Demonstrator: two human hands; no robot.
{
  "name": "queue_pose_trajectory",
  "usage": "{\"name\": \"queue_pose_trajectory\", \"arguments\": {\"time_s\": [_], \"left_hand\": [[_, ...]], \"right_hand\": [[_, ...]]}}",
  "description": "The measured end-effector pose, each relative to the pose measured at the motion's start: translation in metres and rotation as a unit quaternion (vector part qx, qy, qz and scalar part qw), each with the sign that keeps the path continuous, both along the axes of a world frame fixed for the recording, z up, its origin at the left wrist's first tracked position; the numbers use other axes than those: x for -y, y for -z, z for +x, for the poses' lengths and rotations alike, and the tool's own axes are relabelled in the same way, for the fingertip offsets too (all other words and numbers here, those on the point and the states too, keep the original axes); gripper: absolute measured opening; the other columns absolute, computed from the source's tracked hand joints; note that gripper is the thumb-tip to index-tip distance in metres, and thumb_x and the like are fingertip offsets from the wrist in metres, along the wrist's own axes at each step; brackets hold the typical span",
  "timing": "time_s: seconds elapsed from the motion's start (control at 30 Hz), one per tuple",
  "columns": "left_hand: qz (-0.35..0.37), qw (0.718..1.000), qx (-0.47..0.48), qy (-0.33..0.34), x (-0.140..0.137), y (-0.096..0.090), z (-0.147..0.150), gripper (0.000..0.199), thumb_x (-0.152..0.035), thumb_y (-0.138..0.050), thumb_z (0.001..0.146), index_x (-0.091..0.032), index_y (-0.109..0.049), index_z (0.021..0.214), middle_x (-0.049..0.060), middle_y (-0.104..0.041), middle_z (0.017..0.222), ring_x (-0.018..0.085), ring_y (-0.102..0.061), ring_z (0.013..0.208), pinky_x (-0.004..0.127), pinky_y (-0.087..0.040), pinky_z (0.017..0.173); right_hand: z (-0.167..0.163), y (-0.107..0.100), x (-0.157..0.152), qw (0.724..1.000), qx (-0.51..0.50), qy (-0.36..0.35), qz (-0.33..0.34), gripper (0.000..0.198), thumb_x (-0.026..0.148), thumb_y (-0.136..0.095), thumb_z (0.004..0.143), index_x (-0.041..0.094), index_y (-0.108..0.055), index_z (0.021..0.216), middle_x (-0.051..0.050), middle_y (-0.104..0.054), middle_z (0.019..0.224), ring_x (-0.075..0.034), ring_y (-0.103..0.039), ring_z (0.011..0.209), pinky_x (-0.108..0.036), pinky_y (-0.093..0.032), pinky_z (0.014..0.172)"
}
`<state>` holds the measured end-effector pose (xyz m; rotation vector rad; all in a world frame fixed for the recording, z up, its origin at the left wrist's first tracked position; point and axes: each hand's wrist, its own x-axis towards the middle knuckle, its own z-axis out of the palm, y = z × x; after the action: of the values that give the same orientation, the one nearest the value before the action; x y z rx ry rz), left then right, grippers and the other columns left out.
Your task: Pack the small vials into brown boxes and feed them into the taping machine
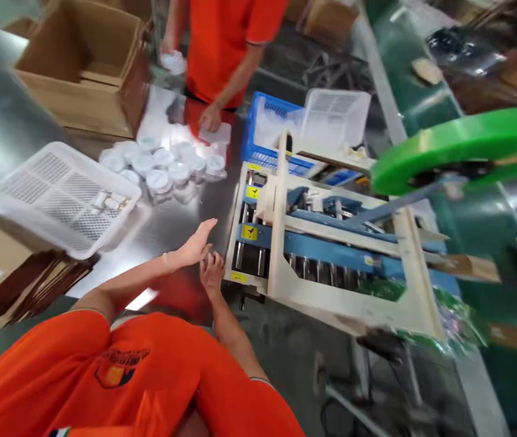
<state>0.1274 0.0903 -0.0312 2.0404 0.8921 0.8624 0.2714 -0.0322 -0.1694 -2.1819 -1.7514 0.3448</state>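
Note:
My left hand (195, 245) hovers over the metal table (169, 224), fingers stretched out and nothing in them. Just beside it is my right hand (212, 271), its fingers loosely bent and apart, with no object visible in it; blur softens the fingertips. Both hands are near the left end of a carton-sealing machine (279, 243) with rollers and blue rails. Farther back on the table lies a pile of round white-lidded items in clear wrapping (162, 167).
A white plastic basket (64, 197) holding small fittings (110, 201) stands left, near an open carton (89, 103) and flattened cardboard (34, 285). Across the table a co-worker (222, 54) handles white items. A blue crate (258, 130) and a green tape roll (463, 145) are beyond.

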Motion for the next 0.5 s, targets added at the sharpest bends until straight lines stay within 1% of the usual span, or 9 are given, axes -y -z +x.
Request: {"name": "queue_pose_trajectory", "arguments": {"time_s": [0.07,0.13,0.2,0.3,0.33,0.37,0.4,0.47,0.5], "left_hand": [[0.038,0.988,-0.061,-0.138,0.042,-0.023,-0.085,0.068,-0.025,-0.049,0.106,-0.019,-0.033,0.171,0.022,-0.047,0.166,0.035,-0.045,0.160,0.064,-0.041,0.132],[0.061,0.944,-0.119,-0.303,0.083,-0.051,-0.170,0.054,-0.028,-0.049,0.107,-0.019,-0.046,0.160,0.022,-0.054,0.156,0.036,-0.048,0.156,0.065,-0.042,0.131],[0.075,0.859,-0.172,-0.476,0.122,-0.077,-0.250,0.047,-0.029,-0.052,0.105,-0.017,-0.053,0.151,0.022,-0.053,0.154,0.038,-0.045,0.156,0.068,-0.039,0.131],[0.040,0.686,-0.234,-0.688,0.175,-0.104,-0.342,0.052,-0.029,-0.061,0.100,-0.008,-0.051,0.146,0.028,-0.045,0.157,0.044,-0.038,0.155,0.077,-0.031,0.128],[0.000,0.637,-0.248,-0.730,0.188,-0.108,-0.363,0.051,-0.027,-0.063,0.098,-0.004,-0.052,0.142,0.029,-0.044,0.156,0.045,-0.036,0.154,0.078,-0.028,0.127],[-0.051,0.601,-0.259,-0.754,0.199,-0.111,-0.379,0.045,-0.024,-0.062,0.097,-0.002,-0.056,0.135,0.030,-0.046,0.153,0.045,-0.036,0.153,0.078,-0.028,0.126],[-0.107,0.582,-0.267,-0.760,0.206,-0.111,-0.390,0.037,-0.023,-0.060,0.097,-0.002,-0.060,0.127,0.029,-0.050,0.148,0.045,-0.037,0.150,0.077,-0.030,0.125],[-0.197,0.578,-0.276,-0.742,0.212,-0.109,-0.400,0.023,-0.021,-0.054,0.099,-0.004,-0.065,0.109,0.025,-0.058,0.134,0.042,-0.043,0.142,0.072,-0.036,0.123],[-0.211,0.596,-0.282,-0.721,0.213,-0.108,-0.401,0.022,-0.021,-0.052,0.101,-0.005,-0.066,0.102,0.025,-0.060,0.128,0.041,-0.046,0.138,0.071,-0.040,0.120]], "right_hand": [[0.001,-0.009,-0.006,1.000,-0.015,0.011,0.009,0.030,0.030,-0.064,0.103,0.015,-0.073,0.126,-0.025,-0.065,0.141,-0.038,-0.058,0.135,-0.057,-0.049,0.109],[-0.010,-0.024,-0.024,0.998,-0.052,0.009,0.030,0.026,0.026,-0.057,0.103,0.014,-0.073,0.120,-0.025,-0.069,0.129,-0.037,-0.062,0.127,-0.056,-0.050,0.107],[-0.044,-0.048,-0.052,0.990,-0.115,-0.051,0.064,0.028,0.024,-0.052,0.104,0.015,-0.072,0.120,-0.022,-0.071,0.122,-0.034,-0.064,0.122,-0.054,-0.051,0.108],[-0.143,-0.097,-0.099,0.939,-0.226,-0.247,0.084,0.030,0.024,-0.050,0.107,0.018,-0.073,0.124,-0.017,-0.073,0.123,-0.029,-0.067,0.119,-0.046,-0.054,0.109],[-0.184,-0.114,-0.112,0.913,-0.253,-0.313,0.066,0.030,0.024,-0.050,0.108,0.018,-0.073,0.126,-0.016,-0.073,0.122,-0.026,-0.068,0.116,-0.042,-0.056,0.106],[-0.226,-0.131,-0.123,0.887,-0.267,-0.373,0.043,0.030,0.024,-0.050,0.109,0.017,-0.073,0.129,-0.015,-0.074,0.124,-0.025,-0.069,0.115,-0.038,-0.057,0.104],[-0.268,-0.147,-0.131,0.866,-0.269,-0.421,0.021,0.030,0.025,-0.052,0.110,0.017,-0.072,0.132,-0.014,-0.073,0.128,-0.024,-0.069,0.118,-0.036,-0.056,0.106],[-0.344,-0.173,-0.140,0.844,-0.239,-0.479,-0.014,0.030,0.028,-0.054,0.113,0.012,-0.071,0.131,-0.015,-0.072,0.130,-0.023,-0.067,0.125,-0.035,-0.052,0.113],[-0.374,-0.182,-0.140,0.839,-0.216,-0.499,-0.037,0.033,0.030,-0.051,0.115,0.008,-0.071,0.128,-0.016,-0.072,0.129,-0.022,-0.066,0.127,-0.035,-0.050,0.115]]}}
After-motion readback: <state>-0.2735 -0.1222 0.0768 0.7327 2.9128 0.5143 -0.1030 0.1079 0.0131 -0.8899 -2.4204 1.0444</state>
